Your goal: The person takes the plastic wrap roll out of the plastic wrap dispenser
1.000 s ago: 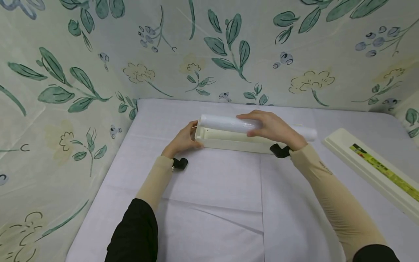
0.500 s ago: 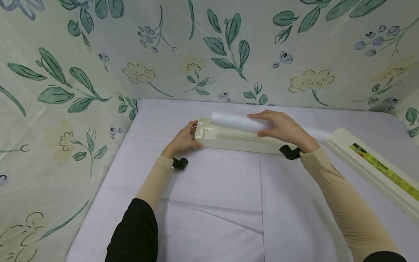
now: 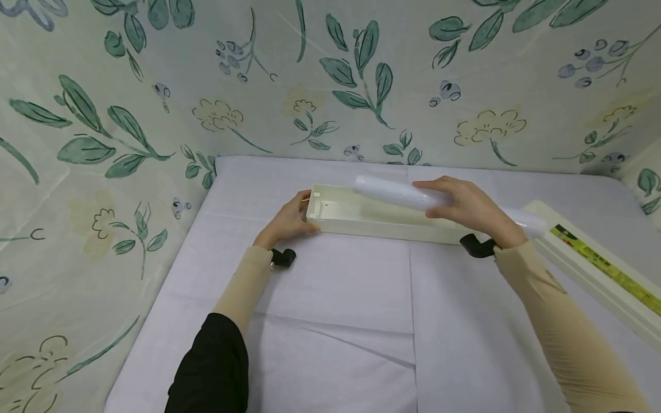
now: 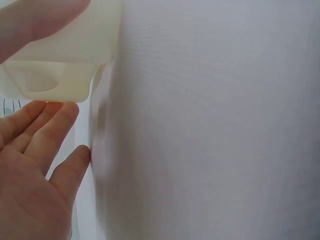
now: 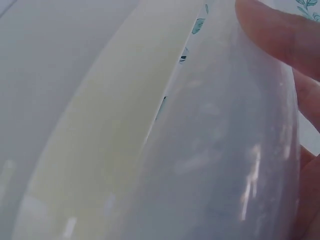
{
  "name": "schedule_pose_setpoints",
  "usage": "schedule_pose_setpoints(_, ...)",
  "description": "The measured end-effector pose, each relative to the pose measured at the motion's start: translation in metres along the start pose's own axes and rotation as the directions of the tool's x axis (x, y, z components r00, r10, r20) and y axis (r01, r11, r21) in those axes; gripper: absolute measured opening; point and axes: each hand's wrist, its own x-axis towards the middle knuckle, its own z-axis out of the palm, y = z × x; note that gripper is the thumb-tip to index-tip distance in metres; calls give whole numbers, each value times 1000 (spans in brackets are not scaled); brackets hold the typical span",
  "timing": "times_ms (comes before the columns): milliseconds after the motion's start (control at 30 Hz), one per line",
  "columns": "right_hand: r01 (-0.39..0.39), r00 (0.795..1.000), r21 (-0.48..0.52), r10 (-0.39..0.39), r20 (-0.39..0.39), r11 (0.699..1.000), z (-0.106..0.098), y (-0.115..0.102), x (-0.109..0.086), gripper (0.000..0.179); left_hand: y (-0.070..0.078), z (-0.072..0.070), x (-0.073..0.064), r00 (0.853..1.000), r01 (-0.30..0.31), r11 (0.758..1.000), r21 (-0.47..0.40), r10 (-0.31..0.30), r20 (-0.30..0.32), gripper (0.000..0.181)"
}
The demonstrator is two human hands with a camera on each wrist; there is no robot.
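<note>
A roll of cling film [image 3: 389, 192] is held by my right hand [image 3: 467, 207], thumb in front and fingers over the far side. It slants above a long cream dispenser box [image 3: 382, 231], its left end over the interior and its right end past my wrist. In the right wrist view the clear, glossy roll [image 5: 215, 125] fills much of the picture beside my thumb [image 5: 280, 37]. My left hand [image 3: 288, 223] grips the box's left end. The left wrist view shows the box end [image 4: 75, 45] between thumb and fingers [image 4: 55, 130].
A long cream lid [image 3: 568, 246] with a yellow-green label lies slanted at the right, and the roll's right end overlaps it in the head view. White cloth [image 3: 341, 321] covers the table. A floral-patterned curtain [image 3: 289, 74] stands behind and at the left.
My right hand has carried the roll to the right, uncovering more of the box's interior. My left hand and the box have stayed in place.
</note>
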Motion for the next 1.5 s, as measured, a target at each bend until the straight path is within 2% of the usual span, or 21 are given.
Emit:
schedule_pose_setpoints(367,-26,999,-22,25,-36,999,-6,17,-19,60,0,0,1,1000,-2,1000,5,2,4,98)
schedule_pose_setpoints(600,-56,998,-41,55,-31,998,-13,24,-31,61,-1,0,0,1000,-7,1000,-2,7,2,98)
schedule_pose_setpoints(967,-134,990,-35,132,-47,990,-22,36,-50,63,0,1,-1,1000,-1,1000,-17,1,0,98)
schedule_pose_setpoints(1500,-168,981,-10,166,-100,986,-30,57,-78,65,0,1,-1,1000,10,1000,-17,-10,0,98)
